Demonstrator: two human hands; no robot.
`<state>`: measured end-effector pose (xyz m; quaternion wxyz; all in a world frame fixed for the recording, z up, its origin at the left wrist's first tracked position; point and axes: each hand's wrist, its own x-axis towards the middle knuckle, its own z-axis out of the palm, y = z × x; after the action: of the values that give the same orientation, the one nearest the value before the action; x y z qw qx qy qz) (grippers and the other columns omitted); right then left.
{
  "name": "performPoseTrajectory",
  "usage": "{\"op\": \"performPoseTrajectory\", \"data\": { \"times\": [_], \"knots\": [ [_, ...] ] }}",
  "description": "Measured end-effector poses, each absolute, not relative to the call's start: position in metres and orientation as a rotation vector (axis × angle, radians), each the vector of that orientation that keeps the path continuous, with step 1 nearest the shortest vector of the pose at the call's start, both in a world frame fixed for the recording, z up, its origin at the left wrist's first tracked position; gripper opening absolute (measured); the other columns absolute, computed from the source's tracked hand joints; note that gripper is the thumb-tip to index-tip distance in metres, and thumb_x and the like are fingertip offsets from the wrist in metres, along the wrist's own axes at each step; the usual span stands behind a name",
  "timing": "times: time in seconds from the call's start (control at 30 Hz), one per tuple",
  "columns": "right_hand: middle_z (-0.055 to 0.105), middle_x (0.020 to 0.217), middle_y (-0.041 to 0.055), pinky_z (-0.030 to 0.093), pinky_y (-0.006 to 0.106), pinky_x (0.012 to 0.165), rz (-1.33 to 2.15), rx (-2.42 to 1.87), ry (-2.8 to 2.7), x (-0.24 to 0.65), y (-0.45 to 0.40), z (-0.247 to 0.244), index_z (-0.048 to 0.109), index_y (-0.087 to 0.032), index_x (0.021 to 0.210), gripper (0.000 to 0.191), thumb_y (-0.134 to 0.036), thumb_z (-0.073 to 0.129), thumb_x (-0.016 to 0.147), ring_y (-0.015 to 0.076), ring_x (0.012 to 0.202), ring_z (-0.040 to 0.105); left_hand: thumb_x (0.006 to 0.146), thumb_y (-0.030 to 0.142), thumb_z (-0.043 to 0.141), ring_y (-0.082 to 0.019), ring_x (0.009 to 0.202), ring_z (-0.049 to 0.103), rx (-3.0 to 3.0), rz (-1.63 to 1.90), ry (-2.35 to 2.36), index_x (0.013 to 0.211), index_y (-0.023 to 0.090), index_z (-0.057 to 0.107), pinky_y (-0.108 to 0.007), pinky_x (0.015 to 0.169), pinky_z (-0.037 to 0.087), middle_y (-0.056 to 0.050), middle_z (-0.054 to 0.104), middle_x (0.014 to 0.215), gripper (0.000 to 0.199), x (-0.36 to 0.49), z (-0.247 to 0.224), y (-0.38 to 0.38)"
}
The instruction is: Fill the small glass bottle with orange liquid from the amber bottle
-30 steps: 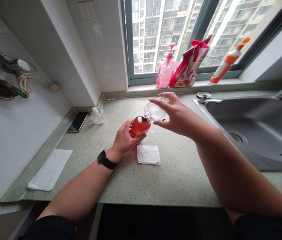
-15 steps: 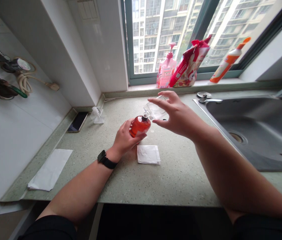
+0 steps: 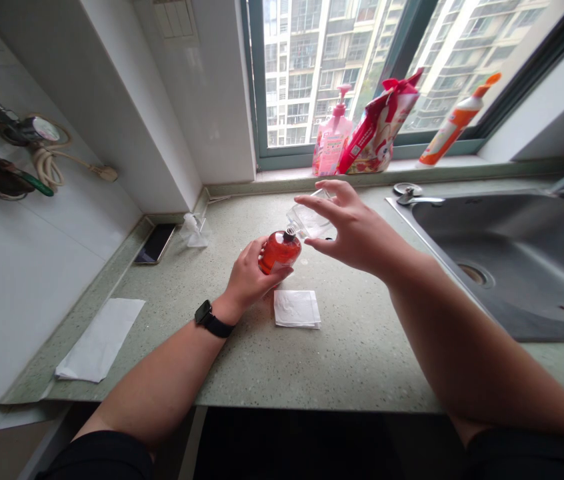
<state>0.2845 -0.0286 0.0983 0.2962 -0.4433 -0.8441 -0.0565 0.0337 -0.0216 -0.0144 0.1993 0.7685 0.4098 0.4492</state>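
left hand (image 3: pixel 253 277) gripping red bottle (image 3: pixel 280 252), right hand (image 3: pixel 357 230) gripping clear bottle (image 3: pixel 312 219), mouths together above counter (image 3: pixel 362 360), folded tissue (image 3: pixel 297 309) nearby

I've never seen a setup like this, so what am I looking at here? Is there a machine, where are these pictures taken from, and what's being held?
There's no robot: these are a person's bare hands, seen by one camera worn on the head, looking forward and down. The left hand, below a black wristwatch, holds a bottle of red-orange liquid. The right hand holds a tilted clear bottle; the two necks appear to meet.

On the speckled grey-green countertop lie a folded white tissue, a longer white paper, a dark-screened phone and a small translucent item resembling a pump. A steel sink is at the right.
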Motion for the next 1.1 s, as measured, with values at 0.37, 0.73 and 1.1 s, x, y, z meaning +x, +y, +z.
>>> {"op": "performPoseTrajectory", "data": {
  "times": [0.37,0.73,1.1],
  "knots": [
    [0.051,0.154,0.0153,0.061,0.059,0.104,-0.157,-1.188,-2.242,0.2841,-0.0282,0.0985,0.06,-0.035,0.152,0.062,-0.036,0.075,0.092,0.0357,0.128,0.064,0.086,0.059,0.087,-0.029,0.111,0.073,2.153,1.258,1.151,0.141,0.026,0.058,-0.049,0.094,0.063,-0.014,0.073,0.131,0.07,0.0338,-0.014,-0.0224],
    [0.051,0.154,0.0144,0.062,0.058,0.103,-0.166,-1.179,-2.25,0.2854,-0.0273,0.0979,0.058,-0.036,0.154,0.065,-0.036,0.074,0.092,0.0338,0.125,0.065,0.085,0.058,0.088,-0.029,0.111,0.073,2.134,1.236,1.155,0.142,0.026,0.058,-0.049,0.095,0.062,-0.014,0.072,0.133,0.072,0.0339,-0.0134,-0.0223],
    [0.049,0.157,0.014,0.062,0.06,0.105,-0.163,-1.173,-2.246,0.2854,-0.0261,0.0964,0.057,-0.036,0.155,0.065,-0.035,0.073,0.092,0.0364,0.131,0.064,0.085,0.057,0.088,-0.031,0.114,0.073,2.129,1.232,1.155,0.141,0.024,0.058,-0.049,0.097,0.061,-0.014,0.072,0.134,0.072,0.0337,-0.0135,-0.0218]
  ]
}}
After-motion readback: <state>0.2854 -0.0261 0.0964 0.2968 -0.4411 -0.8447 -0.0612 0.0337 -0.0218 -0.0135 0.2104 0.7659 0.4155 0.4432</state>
